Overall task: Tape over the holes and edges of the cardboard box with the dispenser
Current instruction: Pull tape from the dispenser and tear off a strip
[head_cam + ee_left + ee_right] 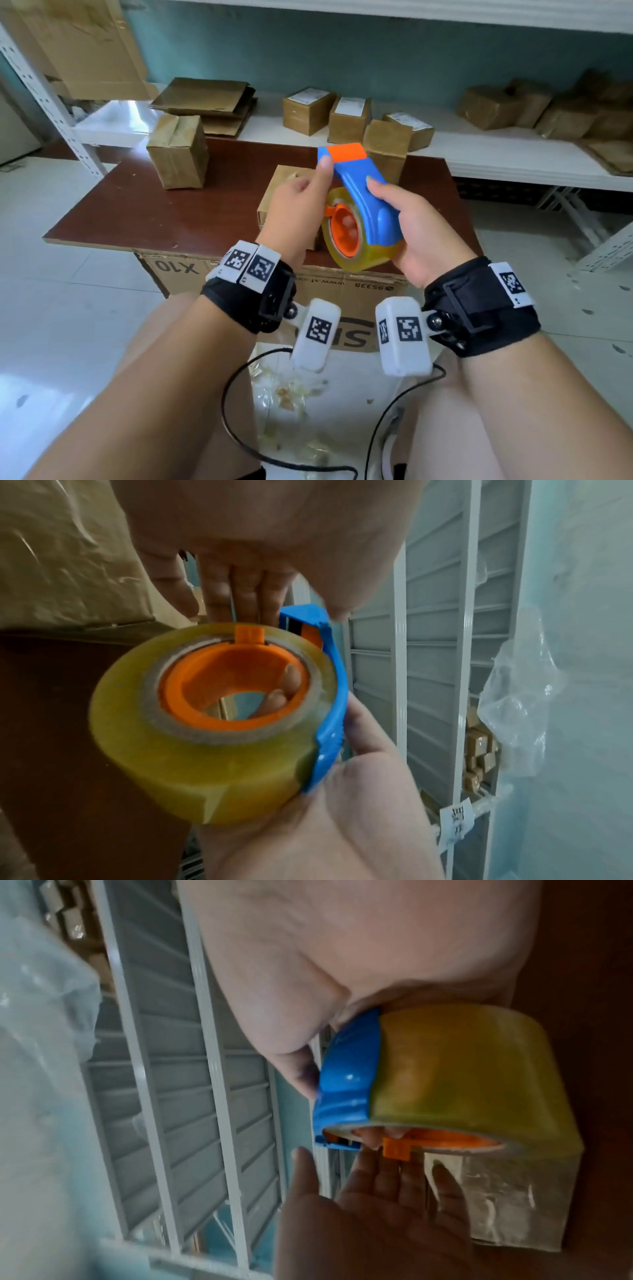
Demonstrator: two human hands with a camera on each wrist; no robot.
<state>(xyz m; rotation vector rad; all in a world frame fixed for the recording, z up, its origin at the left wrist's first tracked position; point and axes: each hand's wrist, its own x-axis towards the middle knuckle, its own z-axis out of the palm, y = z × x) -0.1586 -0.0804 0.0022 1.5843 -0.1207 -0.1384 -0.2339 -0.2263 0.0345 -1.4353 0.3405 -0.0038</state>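
Observation:
My right hand (359,202) grips a blue and orange tape dispenser (370,205) loaded with a yellowish clear tape roll (192,750). Its fingers pass through the orange core (232,685) and its thumb lies along the blue body. The left hand (315,185) reaches the dispenser's front end with its thumb against the blue nose beside the orange guard (346,152). In the right wrist view the left hand (369,1177) lies flat, fingers straight. The cardboard box (277,195) sits on the dark brown table (137,205) right behind both hands, mostly hidden. Shiny tape covers its side (514,1199).
Another taped box (178,150) stands at the table's far left. Several small parcels (308,109) and flat cardboard (205,99) lie on the white shelf behind. A large carton (191,270) supports the tabletop. A metal rack upright (51,102) rises at the left.

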